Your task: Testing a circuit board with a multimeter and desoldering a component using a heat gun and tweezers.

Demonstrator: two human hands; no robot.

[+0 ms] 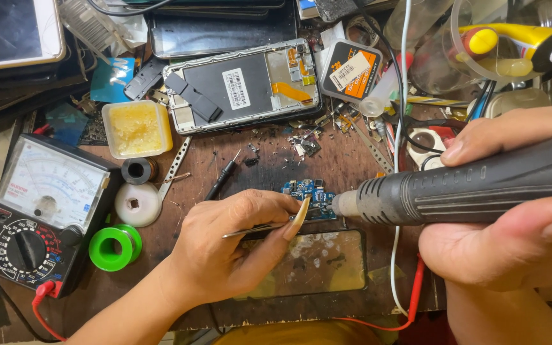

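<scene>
At the middle of the counter [244, 160] lies a small blue circuit board [309, 193], its near half hidden behind the left hand [234, 246]. That hand's fingers pinch metal tweezers [257, 229] whose tips are lost behind a long thumbnail beside the board. Facing it, the right hand [512, 211] wraps a dark hot-air handpiece [467, 188], nozzle just beside the board's right edge; the handpiece's rear is cut off by the frame. Farther out sit an opened phone [244, 86], a tub of yellow flux [137, 128], a green solder spool [115, 246] and an analogue multimeter [39, 211].
</scene>
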